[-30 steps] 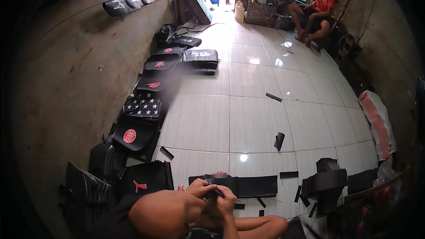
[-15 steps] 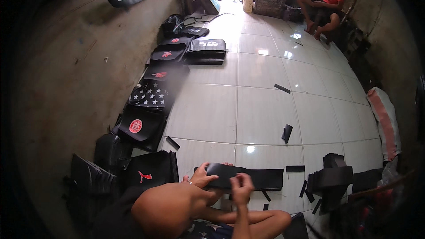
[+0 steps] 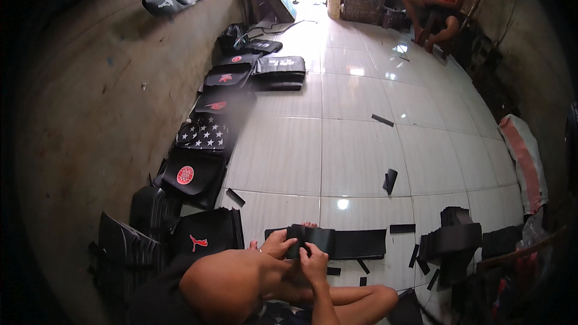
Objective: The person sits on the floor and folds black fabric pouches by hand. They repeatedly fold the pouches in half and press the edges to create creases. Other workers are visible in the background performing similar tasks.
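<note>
A small black sheet [image 3: 319, 239], glossy like vinyl, is held above the floor in front of my crossed legs. My left hand [image 3: 278, 245] is closed on its left end, where it looks folded over. The fingers of my right hand [image 3: 314, 263] pinch its lower edge near that fold. Beneath and to the right lies a long flat black strip [image 3: 361, 244] on the tiles. Short black offcuts [image 3: 402, 229] are scattered around it. The underside of the held sheet is hidden.
Stacks of black flaps with printed emblems [image 3: 195, 174] line the left wall. At right stands a pile of black pieces [image 3: 450, 241], with a white and pink sack [image 3: 522, 162] beyond. Another person [image 3: 448, 0] sits at the far right. White tiles [image 3: 355, 162] stretch ahead.
My right hand has moved left and slightly down along the sheet. The sheet's left part now looks folded over, where it was spread flatter before.
</note>
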Demonstrator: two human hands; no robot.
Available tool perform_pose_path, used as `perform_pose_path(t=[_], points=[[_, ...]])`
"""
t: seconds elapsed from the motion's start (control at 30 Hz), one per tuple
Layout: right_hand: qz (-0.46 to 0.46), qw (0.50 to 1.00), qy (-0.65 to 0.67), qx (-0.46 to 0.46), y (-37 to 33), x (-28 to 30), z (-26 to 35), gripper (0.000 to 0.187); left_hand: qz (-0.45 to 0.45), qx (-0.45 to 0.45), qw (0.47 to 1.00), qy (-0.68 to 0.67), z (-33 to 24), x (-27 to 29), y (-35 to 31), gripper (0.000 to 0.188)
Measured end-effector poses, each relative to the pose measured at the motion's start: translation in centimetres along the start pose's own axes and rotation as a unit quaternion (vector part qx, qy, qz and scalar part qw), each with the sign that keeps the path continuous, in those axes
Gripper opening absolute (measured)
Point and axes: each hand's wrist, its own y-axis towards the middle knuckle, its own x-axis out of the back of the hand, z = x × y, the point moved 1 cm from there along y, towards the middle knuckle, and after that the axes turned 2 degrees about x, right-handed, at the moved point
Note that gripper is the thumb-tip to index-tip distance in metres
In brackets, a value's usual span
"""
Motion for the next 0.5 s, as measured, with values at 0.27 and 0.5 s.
perform_pose_path(t=[0.27,0.5], points=[[-0.046,0.99,0.085,-0.102,0.6,3.5,-3.0,0.021,0.046,0.07,0.993,0.077,-1.1,0.8,-0.5,0.024],[-0.537,0.797,-0.27,-0.062,2.6,13.1,-12.1,0.021,0.111,0.105,0.988,0.039,-4.2,-0.2,-0.1,0.025]])
